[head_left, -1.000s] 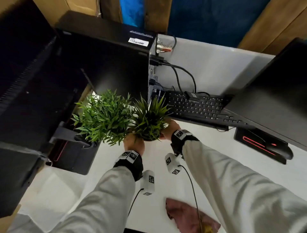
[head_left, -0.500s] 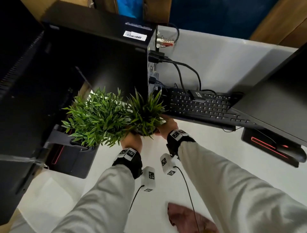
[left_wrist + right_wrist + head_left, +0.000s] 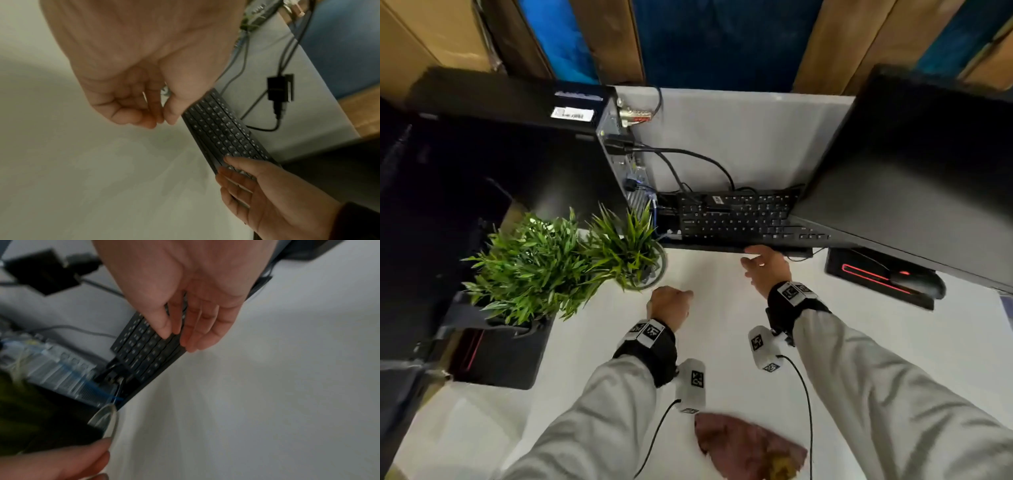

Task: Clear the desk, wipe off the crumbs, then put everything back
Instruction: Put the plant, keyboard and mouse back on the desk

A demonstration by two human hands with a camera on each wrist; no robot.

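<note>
The small green plant stands in its shiny pot on the white desk, beside a bushier plant; the pot's rim also shows in the right wrist view. My left hand hovers just right of the pot, fingers loosely curled, holding nothing. My right hand lays straight fingers on the front edge of the black keyboard. A maroon cloth lies at the desk's near edge.
A black computer tower stands at the left with cables running behind the keyboard. A dark monitor overhangs the keyboard's right end. A mouse sits on a red-lit pad at the right.
Both hands have let go of the small plant, which now stands on the desk. The right hand moved right to the keyboard's front edge; the left drew back.
</note>
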